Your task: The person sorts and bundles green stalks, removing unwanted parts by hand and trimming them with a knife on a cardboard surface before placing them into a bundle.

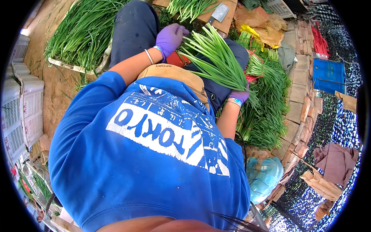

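Observation:
A bunch of long green garlic chives (218, 60) lies aslant over my right thigh, its pale stem ends pointing away and up. My right hand (239, 94), in a purple glove, is closed round the leafy lower end of this bunch. To the left of the stems, my left hand (170, 39), gloved in purple too, hovers over my lap. Its fingers stretch toward the bunch and hold nothing that I can see. Beyond it, a cleaver (219, 14) with a broad blade rests on a wooden board (228, 24), near more loose chives (189, 8).
A big heap of loose chives (83, 34) fills a white crate (71, 65) on the left. Tied bundles of chives (264, 104) lie along my right side, beside a brick border (299, 89). White plastic crates (31, 108) stand far left; a blue bin (329, 75) is far right.

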The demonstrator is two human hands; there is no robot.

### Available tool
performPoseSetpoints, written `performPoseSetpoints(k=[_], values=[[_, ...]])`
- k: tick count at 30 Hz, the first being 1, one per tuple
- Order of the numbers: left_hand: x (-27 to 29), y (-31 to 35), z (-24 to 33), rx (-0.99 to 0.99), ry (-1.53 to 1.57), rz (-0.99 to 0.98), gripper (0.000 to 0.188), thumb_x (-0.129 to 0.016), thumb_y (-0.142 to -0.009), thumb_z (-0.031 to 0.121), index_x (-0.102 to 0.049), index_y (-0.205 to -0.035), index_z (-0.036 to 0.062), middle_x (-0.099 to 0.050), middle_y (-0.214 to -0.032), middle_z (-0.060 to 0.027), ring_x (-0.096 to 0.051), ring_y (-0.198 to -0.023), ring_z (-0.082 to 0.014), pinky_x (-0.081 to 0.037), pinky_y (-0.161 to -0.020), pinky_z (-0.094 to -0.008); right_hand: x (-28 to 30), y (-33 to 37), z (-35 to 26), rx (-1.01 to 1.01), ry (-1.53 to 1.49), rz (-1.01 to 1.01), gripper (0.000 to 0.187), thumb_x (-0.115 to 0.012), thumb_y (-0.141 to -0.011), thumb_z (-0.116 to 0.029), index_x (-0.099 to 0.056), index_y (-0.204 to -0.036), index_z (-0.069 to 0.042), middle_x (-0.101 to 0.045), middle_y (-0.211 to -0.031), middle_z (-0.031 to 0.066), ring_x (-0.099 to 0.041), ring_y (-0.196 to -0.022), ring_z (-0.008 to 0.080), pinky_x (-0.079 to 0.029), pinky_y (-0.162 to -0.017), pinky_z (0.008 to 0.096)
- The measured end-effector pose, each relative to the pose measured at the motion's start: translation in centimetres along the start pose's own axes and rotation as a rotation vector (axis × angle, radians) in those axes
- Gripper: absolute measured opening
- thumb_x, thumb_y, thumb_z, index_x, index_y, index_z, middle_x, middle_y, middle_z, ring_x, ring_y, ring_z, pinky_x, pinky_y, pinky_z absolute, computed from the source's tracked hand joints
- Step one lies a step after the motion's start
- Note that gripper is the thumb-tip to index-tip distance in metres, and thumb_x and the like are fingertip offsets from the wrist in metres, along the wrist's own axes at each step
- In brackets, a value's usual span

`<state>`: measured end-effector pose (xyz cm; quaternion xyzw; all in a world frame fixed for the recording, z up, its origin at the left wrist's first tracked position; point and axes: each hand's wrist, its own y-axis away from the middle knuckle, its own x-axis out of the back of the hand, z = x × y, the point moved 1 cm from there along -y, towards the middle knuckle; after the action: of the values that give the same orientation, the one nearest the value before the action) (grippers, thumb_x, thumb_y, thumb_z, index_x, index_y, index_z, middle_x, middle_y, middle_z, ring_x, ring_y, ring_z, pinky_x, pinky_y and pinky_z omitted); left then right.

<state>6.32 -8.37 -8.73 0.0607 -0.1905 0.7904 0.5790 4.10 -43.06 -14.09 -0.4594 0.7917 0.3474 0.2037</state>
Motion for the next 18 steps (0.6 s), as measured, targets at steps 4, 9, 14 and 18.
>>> performPoseSetpoints(k=[4,9,14,18], values=[[0.8,-0.6,-0.9,0.102,0.14,0.016,0.027,-0.041,-0.088,0.018,-0.06,-0.082,-0.0004,-0.063,-0.076,-0.0079,-0.054,-0.06,-0.0148,-0.044,-0.058,-0.0254,-0.3,0.1,0.1,0.035,0.046,0.029,0.034,-0.032,-0.088,-0.02,-0.051,-0.102,0.003,-0.053,-0.108,0.0199,-0.05,-0.1,0.0337,-0.037,-0.091,0.0455],[2.8,-1.6,-1.2,0.099,0.319,0.215,0.029,-0.04,-0.09,0.021,-0.059,-0.086,-0.0006,-0.061,-0.074,-0.0038,-0.048,-0.056,-0.0061,-0.041,-0.054,-0.0189,1.1,-1.0,0.0,0.041,0.057,0.003,0.036,-0.028,-0.086,-0.018,-0.05,-0.103,0.003,-0.053,-0.108,0.0217,-0.05,-0.099,0.0354,-0.039,-0.089,0.0474],[4.9,-2.4,-1.8,0.111,0.696,0.392,0.021,-0.043,-0.089,0.012,-0.055,-0.097,-0.0037,-0.06,-0.086,-0.0067,-0.052,-0.067,-0.0075,-0.044,-0.063,-0.0179,1.0,-0.2,-0.2,0.049,0.09,0.063,0.036,-0.027,-0.085,-0.016,-0.049,-0.105,0.005,-0.051,-0.109,0.024,-0.05,-0.1,0.0371,-0.04,-0.088,0.0485],[4.3,-1.9,-0.6,-0.341,0.024,0.378,0.038,-0.058,-0.076,0.001,-0.049,-0.113,0.0037,-0.053,-0.106,-0.011,-0.054,-0.091,-0.0189,-0.041,-0.082,-0.0249,1.5,0.0,-0.3,0.087,0.163,0.006,0.038,-0.025,-0.086,-0.016,-0.047,-0.108,0.006,-0.049,-0.112,0.0246,-0.05,-0.1,0.0372,-0.039,-0.089,0.0481]])
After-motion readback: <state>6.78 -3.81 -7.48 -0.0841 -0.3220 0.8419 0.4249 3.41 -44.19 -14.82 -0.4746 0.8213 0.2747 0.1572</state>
